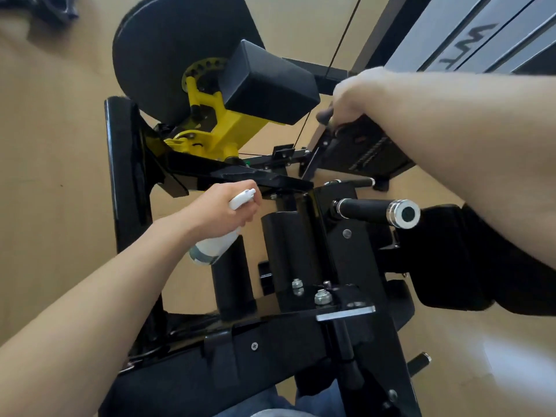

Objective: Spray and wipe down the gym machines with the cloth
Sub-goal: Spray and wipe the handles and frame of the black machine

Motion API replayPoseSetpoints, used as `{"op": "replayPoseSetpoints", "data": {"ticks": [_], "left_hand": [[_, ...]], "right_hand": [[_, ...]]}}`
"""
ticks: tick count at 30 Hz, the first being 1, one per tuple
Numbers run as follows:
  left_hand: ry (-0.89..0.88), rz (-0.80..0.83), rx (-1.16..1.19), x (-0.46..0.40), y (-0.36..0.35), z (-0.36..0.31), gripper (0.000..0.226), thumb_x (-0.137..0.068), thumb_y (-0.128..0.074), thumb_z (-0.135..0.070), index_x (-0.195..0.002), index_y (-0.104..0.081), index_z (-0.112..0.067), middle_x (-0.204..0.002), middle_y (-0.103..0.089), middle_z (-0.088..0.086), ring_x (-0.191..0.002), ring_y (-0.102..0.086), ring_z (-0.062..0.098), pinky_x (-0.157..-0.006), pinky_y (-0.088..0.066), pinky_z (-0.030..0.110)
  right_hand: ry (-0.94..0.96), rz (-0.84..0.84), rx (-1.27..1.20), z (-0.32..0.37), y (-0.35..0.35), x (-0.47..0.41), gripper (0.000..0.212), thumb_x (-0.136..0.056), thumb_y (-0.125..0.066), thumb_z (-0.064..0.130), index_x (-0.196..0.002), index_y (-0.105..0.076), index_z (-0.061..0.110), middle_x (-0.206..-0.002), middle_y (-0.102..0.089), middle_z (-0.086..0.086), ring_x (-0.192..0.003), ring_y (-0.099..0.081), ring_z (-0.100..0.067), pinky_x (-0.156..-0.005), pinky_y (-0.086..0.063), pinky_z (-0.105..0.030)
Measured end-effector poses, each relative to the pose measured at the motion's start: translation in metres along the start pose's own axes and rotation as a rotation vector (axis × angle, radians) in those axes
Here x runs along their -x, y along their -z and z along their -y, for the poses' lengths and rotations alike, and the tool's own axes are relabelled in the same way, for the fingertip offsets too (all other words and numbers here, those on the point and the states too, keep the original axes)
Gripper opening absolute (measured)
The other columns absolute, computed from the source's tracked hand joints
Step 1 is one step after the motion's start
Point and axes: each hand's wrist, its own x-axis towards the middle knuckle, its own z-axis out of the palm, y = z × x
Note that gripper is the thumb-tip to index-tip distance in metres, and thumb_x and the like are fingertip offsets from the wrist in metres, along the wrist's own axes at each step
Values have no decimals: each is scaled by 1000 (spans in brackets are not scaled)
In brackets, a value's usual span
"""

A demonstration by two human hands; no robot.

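My left hand [224, 210] grips a white spray bottle [215, 246] by its neck. The nozzle points toward the black frame [240, 176] of the gym machine in the middle of the view. My right hand [358, 94] reaches to the upper right, with its fingers curled round a dark grey cloth [325, 116]. It holds the cloth against the black part beside the weight stack [376, 152]. Only a small bunch of cloth shows below the fingers.
A black rectangular pad [267, 85] on a yellow pivot arm [222, 127] sits above the bottle, in front of a large black disc [168, 55]. A chrome-capped handle [376, 210] juts out at the right. A grey shroud [481, 34] stands at the top right, and tan floor [54, 145] lies around the machine.
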Motion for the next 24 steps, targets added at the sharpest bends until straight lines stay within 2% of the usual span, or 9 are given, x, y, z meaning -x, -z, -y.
{"op": "replayPoseSetpoints", "data": {"ticks": [3,7,10,13,16,18,21,24], "left_hand": [[-9,-5,68,-19,-5,-22,10,-105,-62,-28,-96,-67,-28,-86,-70,-6,-80,-69,13,-69,-54,26],[44,-6,96,-51,-22,-46,17,-101,-69,-36,-85,-71,-31,-73,-64,-7,-69,-62,9,-64,-45,23],[124,18,111,-73,-30,-54,18,-97,-73,-39,-85,-74,-26,-68,-63,-2,-60,-59,7,-62,-42,22],[174,49,109,-90,-30,-54,14,-94,-78,-32,-83,-78,-22,-57,-62,-6,-52,-58,3,-64,-48,23],[189,150,47,-105,-24,-49,8,-88,-81,-23,-80,-80,-25,-76,-71,7,-66,-64,15,-68,-55,33],[182,221,-28,-113,-19,-47,8,-84,-80,-18,-83,-80,-26,-88,-72,14,-71,-64,18,-63,-53,31],[183,312,-145,-127,-12,-49,11,-86,-77,-14,-92,-78,-22,-93,-69,7,-78,-64,18,-59,-48,26],[169,385,-211,-147,-5,-51,10,-83,-76,-16,-88,-76,-26,-95,-70,6,-87,-68,27,-63,-52,30]], "right_hand": [[32,-68,-247,-30,-2,-7,44,-99,-58,49,-121,-63,12,-103,-65,-11,-93,-64,-28,-84,-53,-40],[103,-52,-749,-67,-59,-4,35,-98,-59,49,-114,-67,19,-99,-69,-4,-93,-66,-22,-77,-50,-34],[70,-48,-1064,-87,-98,-3,30,-100,-59,47,-110,-69,20,-95,-70,-3,-89,-69,-19,-71,-51,-29],[30,21,-1333,-96,-126,-13,33,-99,-61,47,-110,-71,17,-103,-75,-10,-97,-74,-28,-86,-60,-41],[19,91,-1472,-98,-140,-22,36,-100,-60,44,-115,-70,12,-110,-75,-15,-101,-74,-29,-96,-57,-45],[15,118,-1525,-98,-143,-29,39,-100,-61,43,-118,-69,9,-112,-75,-16,-103,-74,-29,-99,-56,-46],[39,167,-1567,-100,-140,-40,41,-101,-59,43,-120,-68,9,-113,-75,-15,-104,-73,-29,-97,-57,-43],[94,257,-1521,-96,-132,-51,41,-101,-58,46,-121,-68,10,-111,-76,-12,-104,-74,-27,-92,-57,-38]]}}
